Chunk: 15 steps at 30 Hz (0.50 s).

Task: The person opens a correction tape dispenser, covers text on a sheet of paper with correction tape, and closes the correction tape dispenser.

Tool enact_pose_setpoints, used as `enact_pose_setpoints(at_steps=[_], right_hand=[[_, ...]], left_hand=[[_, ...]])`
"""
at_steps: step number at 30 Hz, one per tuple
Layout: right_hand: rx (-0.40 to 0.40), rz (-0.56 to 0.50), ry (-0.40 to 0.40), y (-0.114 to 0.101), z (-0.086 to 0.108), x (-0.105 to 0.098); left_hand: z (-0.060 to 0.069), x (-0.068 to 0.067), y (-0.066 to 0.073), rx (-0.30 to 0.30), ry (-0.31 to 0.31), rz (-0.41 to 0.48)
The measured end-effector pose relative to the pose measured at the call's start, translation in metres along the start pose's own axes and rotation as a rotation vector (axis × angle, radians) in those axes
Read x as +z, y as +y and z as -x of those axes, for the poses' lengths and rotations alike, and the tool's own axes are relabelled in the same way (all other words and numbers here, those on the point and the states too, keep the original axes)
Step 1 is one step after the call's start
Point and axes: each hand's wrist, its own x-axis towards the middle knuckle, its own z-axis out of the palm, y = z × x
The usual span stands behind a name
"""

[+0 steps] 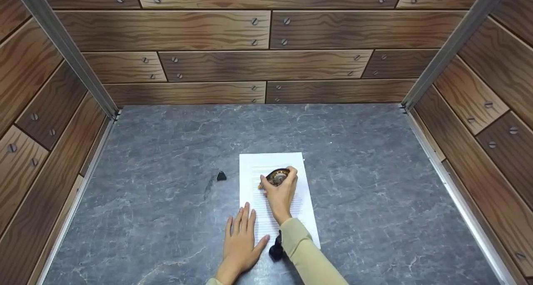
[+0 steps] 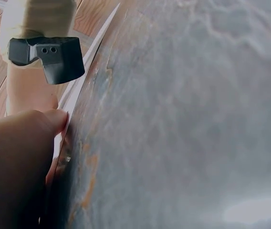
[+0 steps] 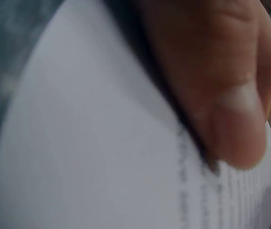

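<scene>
Toward twelve o'clock from the middle of the sheet (image 1: 302, 206), a person's right hand (image 1: 282, 193) grips a dark disc (image 1: 277, 177) by its rim, thumb at nine o'clock. What the disc is, and whether it touches the paper, cannot be told. An orange bit (image 1: 259, 187) shows at its eight o'clock. The left hand (image 1: 240, 243) lies flat, fingers straight, at the sheet's edge between seven and eight o'clock. A black piece (image 1: 221, 176) sits on the table (image 1: 166, 218) at nine o'clock from the disc. With only that side steadied, a hard sideways push would likely skid or pucker the sheet. The rim hold could slip if twisted, and the sleeve (image 1: 296, 236), crossing at five o'clock, might drag the paper.
</scene>
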Motion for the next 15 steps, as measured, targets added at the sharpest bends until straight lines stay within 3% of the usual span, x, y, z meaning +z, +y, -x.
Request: enact_pose_setpoints(at_steps=[15], right_hand=[[-0.076, 0.135, 0.029, -0.0013, 0.0031, 0.0048]], left_hand=[[-0.0001, 0.0007, -0.0003, 0.004, -0.004, -0.018]])
